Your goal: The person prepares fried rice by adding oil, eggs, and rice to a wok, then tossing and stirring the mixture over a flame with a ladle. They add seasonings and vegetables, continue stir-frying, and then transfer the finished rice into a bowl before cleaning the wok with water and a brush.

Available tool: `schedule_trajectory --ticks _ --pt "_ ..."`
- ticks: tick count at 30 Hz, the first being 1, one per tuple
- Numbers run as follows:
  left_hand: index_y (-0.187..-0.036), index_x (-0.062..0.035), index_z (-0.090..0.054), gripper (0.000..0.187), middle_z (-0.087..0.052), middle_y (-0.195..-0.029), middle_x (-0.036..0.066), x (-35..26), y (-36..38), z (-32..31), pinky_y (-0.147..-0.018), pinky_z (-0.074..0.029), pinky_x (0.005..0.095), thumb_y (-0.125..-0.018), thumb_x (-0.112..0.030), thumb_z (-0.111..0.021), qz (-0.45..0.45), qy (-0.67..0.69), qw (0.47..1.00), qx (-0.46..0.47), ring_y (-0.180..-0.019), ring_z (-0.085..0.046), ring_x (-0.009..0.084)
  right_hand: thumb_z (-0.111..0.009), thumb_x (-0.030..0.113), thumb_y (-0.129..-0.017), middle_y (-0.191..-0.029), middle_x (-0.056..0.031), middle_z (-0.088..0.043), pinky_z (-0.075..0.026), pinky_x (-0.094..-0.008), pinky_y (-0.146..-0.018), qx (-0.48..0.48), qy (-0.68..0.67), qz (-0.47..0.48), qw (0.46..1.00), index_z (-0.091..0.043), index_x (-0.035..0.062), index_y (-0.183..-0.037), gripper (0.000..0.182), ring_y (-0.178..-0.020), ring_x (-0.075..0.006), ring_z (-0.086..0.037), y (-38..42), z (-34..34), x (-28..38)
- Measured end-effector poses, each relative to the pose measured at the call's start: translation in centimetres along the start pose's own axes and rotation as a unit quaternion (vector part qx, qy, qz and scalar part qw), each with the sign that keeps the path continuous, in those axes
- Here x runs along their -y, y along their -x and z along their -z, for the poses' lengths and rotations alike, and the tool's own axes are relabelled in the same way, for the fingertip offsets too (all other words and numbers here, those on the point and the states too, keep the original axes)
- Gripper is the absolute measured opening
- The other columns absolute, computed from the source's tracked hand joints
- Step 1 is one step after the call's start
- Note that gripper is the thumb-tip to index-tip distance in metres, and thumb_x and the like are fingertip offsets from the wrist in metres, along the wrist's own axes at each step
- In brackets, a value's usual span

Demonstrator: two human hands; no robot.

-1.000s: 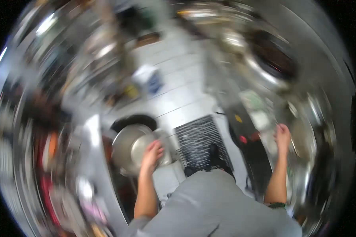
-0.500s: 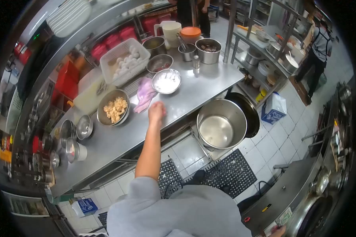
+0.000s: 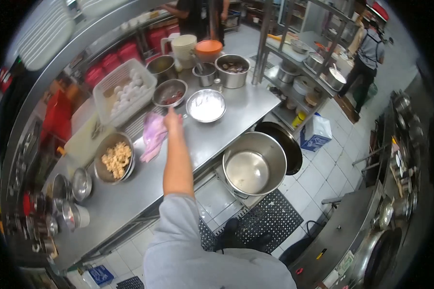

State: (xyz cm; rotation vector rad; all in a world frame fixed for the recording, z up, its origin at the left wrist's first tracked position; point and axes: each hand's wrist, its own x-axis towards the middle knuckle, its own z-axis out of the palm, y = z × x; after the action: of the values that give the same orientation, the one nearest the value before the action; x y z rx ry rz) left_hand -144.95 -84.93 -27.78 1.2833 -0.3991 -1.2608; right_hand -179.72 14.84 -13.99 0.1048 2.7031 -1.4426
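Observation:
My left hand [image 3: 172,120] reaches out over the steel worktable, fingers bunched together. Its fingertips are right at the near rim of a metal bowl [image 3: 170,92] with reddish contents; what they grip, if anything, does not show. Just left of the hand, a pink cloth [image 3: 154,137] lies crumpled on the table, partly overlapped by the hand. On the right sits a metal bowl of white powder [image 3: 206,105]. Further left stands a bowl of pale orange, lumpy food [image 3: 115,160]. My right hand is out of view.
A white plastic basket of eggs [image 3: 125,89] stands behind the cloth. Steel pots, one with dark shellfish-like pieces [image 3: 232,71], line the back. Below the table edge sits a large stockpot [image 3: 254,164]. Beyond the table, a person [image 3: 369,58] stands near the shelves.
My left hand has moved forward, away from my body, to the reddish-filled bowl. The powder bowl has shifted right relative to its neighbours. The view has turned slightly; my right hand has left it.

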Motion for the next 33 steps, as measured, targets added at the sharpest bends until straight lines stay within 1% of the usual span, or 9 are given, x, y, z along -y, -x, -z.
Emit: schedule_trajectory --ticks 4,5,8,12,14,19,22,26,33 --pt "-0.116 0.0078 -0.056 0.041 -0.063 -0.099 0.016 -1.9 -3.3 -1.7 -0.058 -0.057 0.0331 -0.091 -0.022 -0.068 0.009 0.035 0.999 -0.039 -0.074 -0.068 0.0269 -0.05 0.016 -0.101 -0.105 -0.0115 -0.064 -0.05 -0.029 -0.064 0.091 -0.51 -0.059 0.853 -0.049 -0.0007 -0.138 0.04 -0.087 -0.0181 -0.06 -1.8 2.6 -3.8" --pt "-0.117 0.0087 -0.055 0.04 -0.064 -0.1 0.016 -2.3 -3.9 -1.6 -0.059 -0.058 0.0336 -0.09 -0.019 -0.068 0.007 0.038 0.998 -0.042 -0.075 -0.068 0.027 -0.051 0.013 -0.1 -0.099 -0.0097 -0.062 -0.048 -0.0283 -0.064 -0.041 -0.317 -0.009 0.947 -0.049 -0.0014 -0.138 0.04 -0.083 -0.0176 -0.057 0.7 -0.7 0.1" --pt "-0.116 0.0116 -0.055 0.037 -0.064 -0.102 0.019 -2.0 -6.0 -1.2 -0.061 -0.06 0.0318 -0.089 -0.012 -0.066 -0.011 0.032 0.999 -0.029 -0.076 -0.069 0.0268 -0.054 0.012 -0.098 -0.098 -0.0092 -0.062 -0.047 -0.0276 -0.063 0.011 -0.438 -0.05 0.897 -0.049 -0.0012 -0.138 0.042 -0.078 -0.017 -0.057 2.5 -4.8 7.1" --pt "-0.107 0.0118 -0.059 0.026 -0.064 -0.094 0.019 -2.8 -2.0 -0.9 -0.057 -0.06 0.03 -0.088 -0.005 -0.061 -0.066 0.039 0.995 -0.068 -0.07 -0.067 0.0254 -0.068 0.025 -0.091 -0.103 -0.0121 -0.061 -0.046 -0.0295 -0.072 0.062 -0.335 -0.178 0.923 -0.045 -0.0002 -0.141 0.061 -0.084 -0.0166 -0.054 -3.0 -6.6 8.2" --pt "-0.093 0.0077 -0.056 0.016 -0.064 -0.088 0.017 -2.6 0.2 0.5 -0.054 -0.058 0.0292 -0.088 -0.007 -0.061 -0.113 0.014 0.992 -0.052 -0.064 -0.066 0.0231 -0.057 0.036 -0.098 -0.072 0.0021 -0.051 -0.036 -0.0252 -0.05 0.019 -0.204 0.005 0.979 -0.058 0.0096 -0.128 0.041 -0.052 -0.0072 -0.04 -4.4 -14.0 10.6" --pt "-0.08 -0.0003 -0.049 0.015 -0.059 -0.074 0.009 -3.4 12.9 5.0 -0.054 -0.056 0.0282 -0.087 -0.005 -0.061 -0.169 -0.081 0.982 0.02 -0.059 -0.063 0.0166 -0.063 0.005 -0.091 -0.115 -0.0074 -0.062 -0.046 -0.0259 -0.088 0.283 -0.036 0.258 0.923 -0.055 -0.0021 -0.132 0.042 -0.101 -0.0155 -0.059 0.4 -27.5 26.1" --pt "-0.079 -0.0017 -0.05 0.013 -0.06 -0.074 0.009 -3.6 22.0 5.6 -0.057 -0.056 0.027 -0.087 -0.002 -0.06 -0.117 -0.086 0.983 0.114 -0.058 -0.062 0.0146 -0.07 0.005 -0.086 -0.1 -0.0093 -0.067 -0.052 -0.0288 -0.07 0.32 0.052 0.412 0.851 -0.061 0.0012 -0.123 0.039 -0.081 -0.016 -0.064 3.4 -32.7 31.3" --pt "-0.08 -0.0039 -0.051 0.014 -0.062 -0.073 0.008 -1.8 33.2 4.1 -0.058 -0.057 0.0248 -0.09 0.0 -0.059 -0.006 -0.121 0.958 0.26 -0.06 -0.064 0.014 -0.073 0.009 -0.082 -0.093 -0.0135 -0.065 -0.053 -0.037 -0.066 0.338 0.079 0.533 0.771 -0.063 0.004 -0.118 0.037 -0.074 -0.0305 -0.065 5.5 -35.4 34.9" --pt "-0.083 -0.0025 -0.053 0.012 -0.062 -0.082 0.008 3.8 44.3 -1.1 -0.06 -0.058 0.0256 -0.092 -0.003 -0.061 0.036 -0.163 0.875 0.455 -0.065 -0.066 0.0144 -0.072 0.008 -0.083 -0.08 -0.0117 -0.065 -0.05 -0.039 -0.062 0.258 0.11 0.531 0.799 -0.068 0.0055 -0.112 0.03 -0.068 -0.0271 -0.064 0.7 -29.6 32.1"
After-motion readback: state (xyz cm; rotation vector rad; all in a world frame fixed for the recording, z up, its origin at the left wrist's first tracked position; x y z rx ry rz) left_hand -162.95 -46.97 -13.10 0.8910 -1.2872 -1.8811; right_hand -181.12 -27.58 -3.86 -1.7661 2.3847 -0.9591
